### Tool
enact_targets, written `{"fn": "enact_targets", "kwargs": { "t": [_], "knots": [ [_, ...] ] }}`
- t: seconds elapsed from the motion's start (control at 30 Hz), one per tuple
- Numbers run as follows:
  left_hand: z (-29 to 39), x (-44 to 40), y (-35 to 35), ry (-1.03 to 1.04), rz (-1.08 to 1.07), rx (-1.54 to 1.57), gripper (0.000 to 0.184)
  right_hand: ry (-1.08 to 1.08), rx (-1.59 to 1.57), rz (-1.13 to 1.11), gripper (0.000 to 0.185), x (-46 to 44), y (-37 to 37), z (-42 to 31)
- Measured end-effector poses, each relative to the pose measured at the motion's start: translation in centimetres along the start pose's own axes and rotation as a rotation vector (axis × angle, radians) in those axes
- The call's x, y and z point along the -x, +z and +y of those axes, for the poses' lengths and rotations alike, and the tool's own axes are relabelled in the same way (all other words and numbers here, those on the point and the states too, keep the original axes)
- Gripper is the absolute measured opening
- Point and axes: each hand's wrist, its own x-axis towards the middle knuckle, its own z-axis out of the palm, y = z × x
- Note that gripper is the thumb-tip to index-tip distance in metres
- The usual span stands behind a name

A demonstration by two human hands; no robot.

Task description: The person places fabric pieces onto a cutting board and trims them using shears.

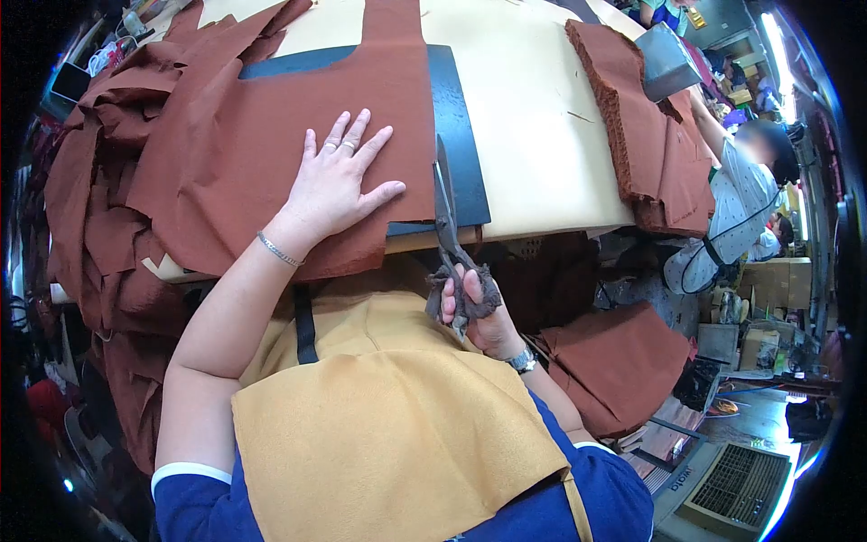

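My left hand (340,190) lies flat with its fingers spread on a reddish-brown cloth piece (262,135). In my right hand (474,307) is a pair of large scissors (446,217), its handles wrapped in dark cloth. The blades point away from me along the right edge of the brown cloth. Beneath that cloth a dark blue flat board (461,144) shows at its right and top. The board rests on a cream-coloured work surface (533,117).
Crumpled brown cloth (99,199) is heaped at the left. A thick stack of brown cloth (632,135) with a metal block (666,61) on it lies at the right, beside another person (736,199). More brown cloth (619,366) lies lower right.
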Motion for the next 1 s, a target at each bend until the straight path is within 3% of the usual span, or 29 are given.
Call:
{"fn": "enact_targets", "kwargs": {
  "t": [0.2, 0.63, 1.0],
  "knots": [
    [0.0, 0.0, 0.0, 0.003, 0.01, 0.013, 0.073, 0.009, 0.006, -0.097, 0.04, 0.2, -1.2, 0.2],
    [-0.1, 0.1, 0.0, 0.009, 0.021, 0.034, 0.073, -0.036, 0.106, -0.034, 0.026, 0.1, 0.2, -0.5],
    [0.7, 1.2, -0.1, 0.042, 0.011, 0.055, 0.074, -0.036, 0.068, -0.025, 0.035, -1.5, 0.7, -1.2]
  ]
}}
